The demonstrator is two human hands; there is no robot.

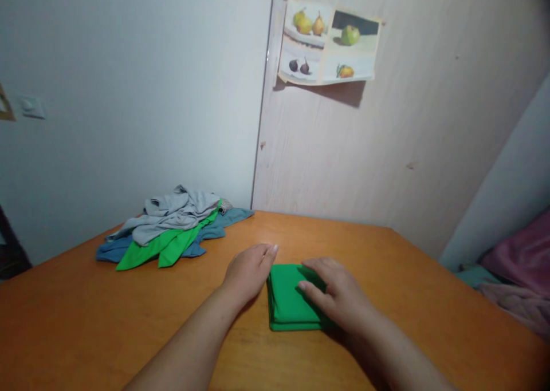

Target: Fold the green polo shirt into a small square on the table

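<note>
A green cloth folded into a thick, neat square lies on the orange-brown table in front of me. My left hand is at its left edge, on edge against the table, with the fingers held out straight and the thumb on top. Over the right part of the square rests my right hand, its thumb and fingers apart, hiding the right edge of the cloth. Neither hand grips the fabric.
A loose heap of clothes, with a grey garment, a bright green one and blue ones, lies at the table's back left. Behind the table stand walls with a fruit poster. Pink fabric is at the right.
</note>
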